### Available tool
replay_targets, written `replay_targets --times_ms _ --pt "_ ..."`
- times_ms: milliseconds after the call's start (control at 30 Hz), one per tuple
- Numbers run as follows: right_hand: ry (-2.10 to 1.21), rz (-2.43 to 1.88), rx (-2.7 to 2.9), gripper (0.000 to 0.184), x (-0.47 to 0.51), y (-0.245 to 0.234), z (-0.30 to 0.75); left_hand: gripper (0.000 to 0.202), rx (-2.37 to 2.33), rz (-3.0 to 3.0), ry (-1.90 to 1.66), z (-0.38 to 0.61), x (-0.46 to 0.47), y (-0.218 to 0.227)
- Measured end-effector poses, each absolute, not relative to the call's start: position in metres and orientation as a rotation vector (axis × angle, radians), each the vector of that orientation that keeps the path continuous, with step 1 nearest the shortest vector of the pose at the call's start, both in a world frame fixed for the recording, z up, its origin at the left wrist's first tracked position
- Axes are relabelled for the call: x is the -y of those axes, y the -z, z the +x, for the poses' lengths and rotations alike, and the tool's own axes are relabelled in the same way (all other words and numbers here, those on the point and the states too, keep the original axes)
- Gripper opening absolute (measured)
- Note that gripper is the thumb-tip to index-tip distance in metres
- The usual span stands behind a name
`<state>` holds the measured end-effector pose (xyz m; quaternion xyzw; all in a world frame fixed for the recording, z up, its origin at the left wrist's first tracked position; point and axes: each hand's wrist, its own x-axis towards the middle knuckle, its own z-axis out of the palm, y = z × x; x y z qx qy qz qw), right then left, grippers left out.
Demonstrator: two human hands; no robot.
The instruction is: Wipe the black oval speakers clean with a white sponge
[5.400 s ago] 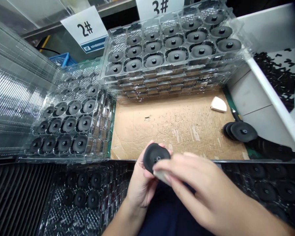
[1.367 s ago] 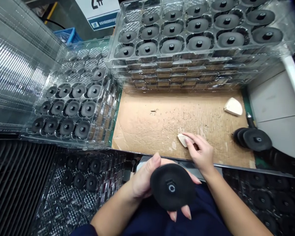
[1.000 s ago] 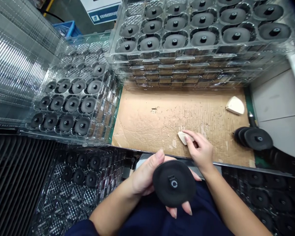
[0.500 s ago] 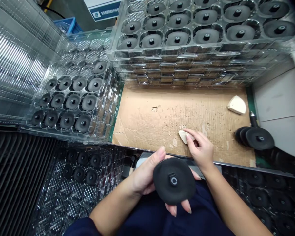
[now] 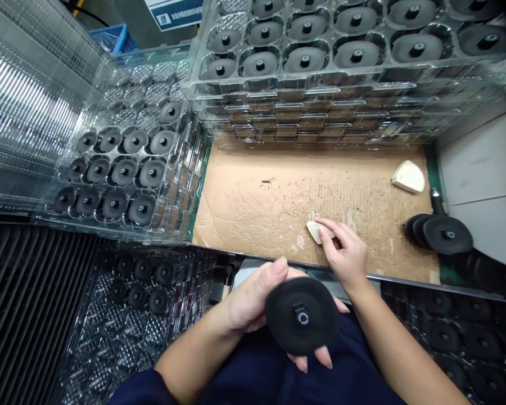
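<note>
In my left hand rests a round black disc with a short stub at its centre, the stub side facing up at me. The thumb lies by its upper left edge and the fingers curl beneath it. My right hand pinches a small cream-coloured wedge-shaped pad just above the cardboard sheet; whether the pad touches the cardboard I cannot tell. A larger cream wedge block lies at the cardboard's far right. Several more black discs lean together at the right edge.
Clear plastic trays holding black discs are stacked at the back. Another tray stack, partly filled, stands on the left. Lower trays sit below the table edge at left. A blue bin is at the far left.
My left hand has shifted slightly down and right with the black disc, which is tilted a little differently. The right hand and its pad are nearly still.
</note>
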<state>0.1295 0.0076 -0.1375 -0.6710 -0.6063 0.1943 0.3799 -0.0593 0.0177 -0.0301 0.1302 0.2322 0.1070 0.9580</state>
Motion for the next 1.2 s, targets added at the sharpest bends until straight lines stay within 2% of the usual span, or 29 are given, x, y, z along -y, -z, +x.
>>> replay_targets --times_ms 167,433,567,933,1067,1200 --pt "-0.479 -1.708 1.550 0.025 -0.008 0.139 0.130 0.073 -0.432 0.222 -0.229 -0.059 -0.015 0.041" --pt "-0.483 -1.707 1.554 0.025 -0.007 0.140 0.131 0.098 -0.468 0.044 -0.090 -0.058 -0.020 0.058" --pt "-0.482 -1.711 1.558 0.026 -0.007 0.140 0.131 0.102 -0.431 0.041 -0.083 -0.055 -0.020 0.063" --pt "-0.445 -1.711 1.590 0.024 -0.007 0.140 0.131 0.102 -0.436 0.002 -0.081 -0.055 -0.017 0.071" --pt "-0.330 -1.783 1.579 0.028 -0.010 0.145 0.128 0.100 -0.421 0.001 -0.099 -0.055 -0.015 0.074" --pt "-0.198 -1.895 1.581 0.033 -0.009 0.147 0.127 0.089 -0.395 0.021 -0.175 -0.057 -0.012 0.077"
